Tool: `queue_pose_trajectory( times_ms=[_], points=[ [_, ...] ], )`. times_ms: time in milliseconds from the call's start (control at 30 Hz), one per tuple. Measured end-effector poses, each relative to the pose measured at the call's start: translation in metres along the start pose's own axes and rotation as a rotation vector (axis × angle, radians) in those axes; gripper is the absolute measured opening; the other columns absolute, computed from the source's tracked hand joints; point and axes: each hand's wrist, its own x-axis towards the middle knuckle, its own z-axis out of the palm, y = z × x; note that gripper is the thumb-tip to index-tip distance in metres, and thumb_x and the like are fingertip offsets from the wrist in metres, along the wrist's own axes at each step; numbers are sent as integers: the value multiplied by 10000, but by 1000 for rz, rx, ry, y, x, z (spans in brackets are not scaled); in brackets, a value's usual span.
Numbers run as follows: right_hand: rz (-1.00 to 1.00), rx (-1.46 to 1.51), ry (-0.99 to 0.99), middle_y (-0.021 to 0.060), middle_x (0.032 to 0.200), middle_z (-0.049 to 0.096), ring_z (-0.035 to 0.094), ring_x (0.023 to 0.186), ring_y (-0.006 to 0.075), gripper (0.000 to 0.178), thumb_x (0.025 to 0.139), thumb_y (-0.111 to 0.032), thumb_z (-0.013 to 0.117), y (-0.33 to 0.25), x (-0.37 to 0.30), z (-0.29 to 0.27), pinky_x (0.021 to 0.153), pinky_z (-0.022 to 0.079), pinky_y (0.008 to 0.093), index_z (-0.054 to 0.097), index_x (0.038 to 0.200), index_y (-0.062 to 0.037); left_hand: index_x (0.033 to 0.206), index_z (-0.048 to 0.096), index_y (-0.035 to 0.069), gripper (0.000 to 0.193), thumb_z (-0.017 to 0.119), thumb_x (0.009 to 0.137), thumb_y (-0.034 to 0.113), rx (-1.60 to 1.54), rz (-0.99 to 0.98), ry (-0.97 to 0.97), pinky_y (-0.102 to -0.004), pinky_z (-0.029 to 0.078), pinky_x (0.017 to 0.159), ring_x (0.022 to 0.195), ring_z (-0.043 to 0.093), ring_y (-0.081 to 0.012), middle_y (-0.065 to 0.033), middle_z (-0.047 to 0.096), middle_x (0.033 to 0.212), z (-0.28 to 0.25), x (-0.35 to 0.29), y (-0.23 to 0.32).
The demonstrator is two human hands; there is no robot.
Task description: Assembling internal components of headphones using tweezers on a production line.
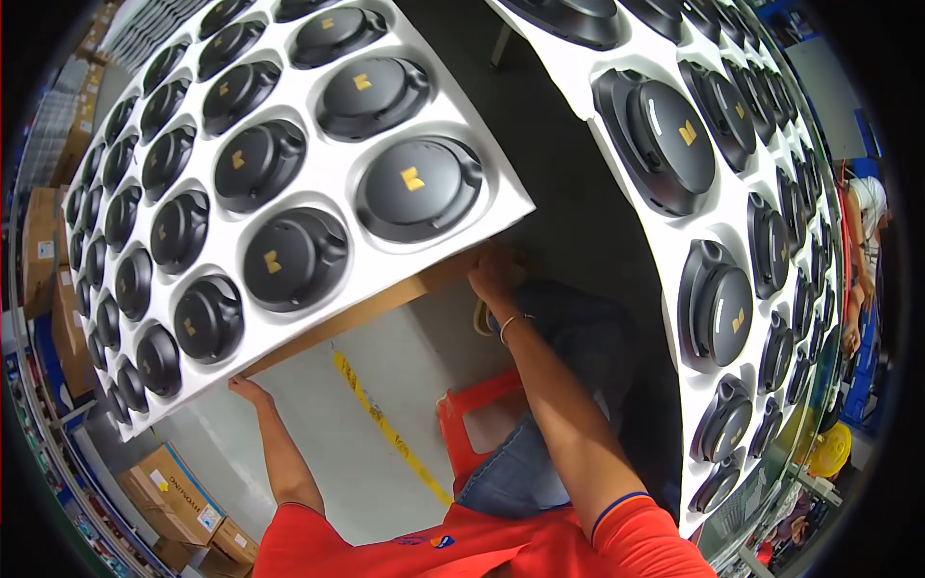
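A large white moulded tray (pixel 520 204) with rows of black folded headphones (pixel 419 188), each with a gold mark, is tilted in front of me. Brown cardboard (pixel 385 297) shows along its near edge. My left hand (pixel 252 388) is closed at that edge toward the left. Near the tray's right corner, my right hand (pixel 493 273) grips the edge from below, its fingertips partly hidden. To the right, a second white tray (pixel 631 173) holds more of the same black headphones (pixel 715 303).
Below the trays are a red plastic stool (pixel 462 414) and a grey floor with a yellow tape line (pixel 376 409). Cardboard boxes (pixel 173 491) stand at the lower left, and more line the left side. At the far right, another person's arm (pixel 854 299) shows near a yellow helmet-like object (pixel 831 451).
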Motion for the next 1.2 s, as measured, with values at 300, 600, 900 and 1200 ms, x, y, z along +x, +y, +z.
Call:
queue_pose_trajectory(
  times_ms=[300,600,900,1200],
  points=[
    [-30,-64,-6,165,871,691,660,849,358,142,782,-151,640,47,-49,16,725,510,456,700,844,-39,1159,541,-62,348,404,1021,226,-68,3,145,-366,398,973,1047,541,-249,-145,585,1155,-23,-45,-17],
    [166,-186,-344,319,1206,552,525,1166,423,429,795,-105,586,112,-70,-3,995,425,453,540,1181,78,1078,573,-51,325,479,996,249,141,-36,89,-351,418,922,961,537,-218,-113,587,1033,-21,-35,-64],
    [252,304,-157,253,1176,592,594,1093,374,362,898,-141,564,-9,-79,-82,945,473,411,540,1205,49,1059,664,69,234,651,869,205,100,-269,-89,-267,456,711,775,544,-103,11,589,847,-195,49,-27],
    [178,772,43,211,1385,459,479,1281,292,463,1057,-281,379,-124,-67,-241,1074,405,383,435,1361,63,1207,620,3,383,593,958,294,-328,3,-76,-247,502,887,1052,630,-151,-81,659,1142,-284,128,204]
  ],
)
